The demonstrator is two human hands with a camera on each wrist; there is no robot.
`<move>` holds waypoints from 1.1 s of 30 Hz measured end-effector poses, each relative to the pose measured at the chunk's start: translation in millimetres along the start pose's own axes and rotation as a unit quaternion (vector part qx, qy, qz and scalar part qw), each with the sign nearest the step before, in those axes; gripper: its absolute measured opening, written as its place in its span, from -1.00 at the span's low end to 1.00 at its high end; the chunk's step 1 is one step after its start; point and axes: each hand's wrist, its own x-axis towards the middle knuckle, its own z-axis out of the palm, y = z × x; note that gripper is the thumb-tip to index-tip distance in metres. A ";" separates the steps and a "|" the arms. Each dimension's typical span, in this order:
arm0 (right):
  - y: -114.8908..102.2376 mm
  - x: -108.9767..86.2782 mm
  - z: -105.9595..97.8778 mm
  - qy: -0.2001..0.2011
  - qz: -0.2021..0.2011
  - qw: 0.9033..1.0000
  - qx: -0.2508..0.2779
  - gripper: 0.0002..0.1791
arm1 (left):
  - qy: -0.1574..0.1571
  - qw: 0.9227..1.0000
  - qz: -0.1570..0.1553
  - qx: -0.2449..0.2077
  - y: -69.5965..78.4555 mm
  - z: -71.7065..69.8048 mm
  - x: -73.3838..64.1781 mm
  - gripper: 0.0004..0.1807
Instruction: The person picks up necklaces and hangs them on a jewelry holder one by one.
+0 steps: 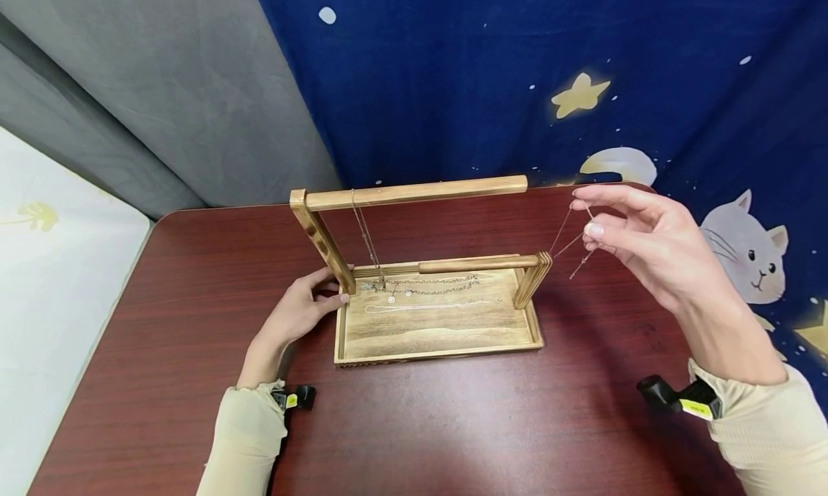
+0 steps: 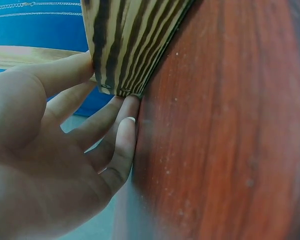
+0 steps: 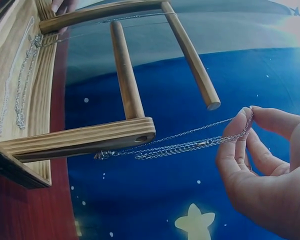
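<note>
My right hand [image 1: 653,241] pinches a fine silver necklace [image 3: 190,146] between thumb and fingertips, beyond the right end of a wooden necklace stand [image 1: 414,194]. The chain dangles in a loop, with its lower part near the stand's short right post [image 1: 533,280]. At the stand's left end, my left hand [image 1: 300,309] grips the base with the thumb in front and fingers behind the tall post [image 1: 323,244]. Another necklace [image 1: 364,230] hangs from the left part of the upper bar. Silver chains [image 1: 433,306] lie in the stand's tray [image 1: 440,354].
The stand rests on a dark red wooden table [image 1: 414,424]. Behind it hang a blue curtain [image 1: 440,86] with stars and a cat, and a grey curtain [image 1: 181,86]. The upper bar's right end is free, as is the lower bar's left end [image 1: 423,267].
</note>
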 end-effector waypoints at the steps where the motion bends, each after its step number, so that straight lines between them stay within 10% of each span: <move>1: -0.9 1.0 1.1 -0.001 0.001 1.000 -0.003 -0.52 | 0.000 1.000 0.002 0.000 -0.4 0.1 0.2 -0.45; 33: -10.8 39.9 32.4 -0.049 0.016 0.996 -0.074 -0.43 | 0.003 1.000 -0.004 0.011 -1.1 0.4 0.5 -0.44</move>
